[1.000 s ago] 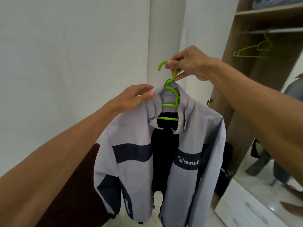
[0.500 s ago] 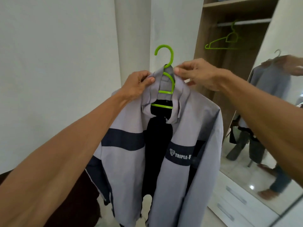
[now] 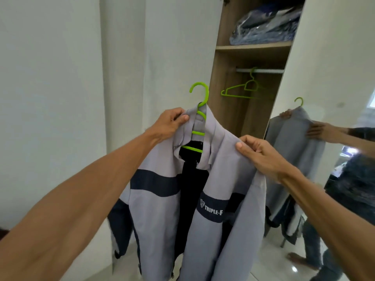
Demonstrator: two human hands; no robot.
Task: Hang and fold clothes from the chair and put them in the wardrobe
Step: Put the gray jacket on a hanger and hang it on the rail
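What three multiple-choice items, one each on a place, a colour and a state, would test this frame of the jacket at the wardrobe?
1. Where does the right hand grip the jacket?
A. collar
B. shoulder
C. hem

2. What colour is the hanger in the jacket?
A. green
B. white
C. black

3. Relative to the rail, that hanger is:
A. hooked on it
B. lying on the shelf above it
C. held clear of it

Key:
1 B: its fingers pinch the cloth at the shoulder, while the left hand holds the collar.
2 A: the hook and bars are bright green.
3 C: the hook stands free in the air, left of the rail.
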